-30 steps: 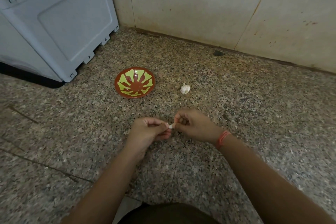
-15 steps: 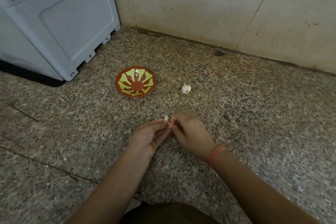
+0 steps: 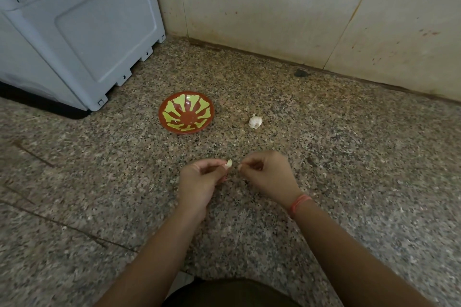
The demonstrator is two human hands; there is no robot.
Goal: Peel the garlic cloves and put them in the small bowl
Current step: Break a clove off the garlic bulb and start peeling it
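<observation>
The person's two hands are held low over the speckled granite floor [image 3: 349, 157], close together but not touching. The left hand [image 3: 199, 182] has its grip closed on a single garlic clove [image 3: 229, 163], pinching it between thumb and fingertips. The pale clove pokes out of the pinch toward the other hand, and a bit of papery skin looks loose on it.

The right hand [image 3: 267, 177] sits just beside the clove with a small gap between them. Its fingers are curled in and its thumb and forefinger are pressed together. I cannot tell whether its grip has a scrap of skin in it, as anything there is too small to see. A red thread band [image 3: 299, 203] circles that wrist.

Farther out on the floor stands the small bowl [image 3: 174, 109], red-brown with yellow-green petal shapes inside, and I see no cloves in it. To its right, apart from it, lies a white garlic bulb [image 3: 255, 121]. A white appliance [image 3: 74, 32] stands at the left behind the bowl. A stained beige wall [image 3: 274, 7] runs along the back, with a small dark chip [image 3: 300, 73] on the floor near its foot.
</observation>
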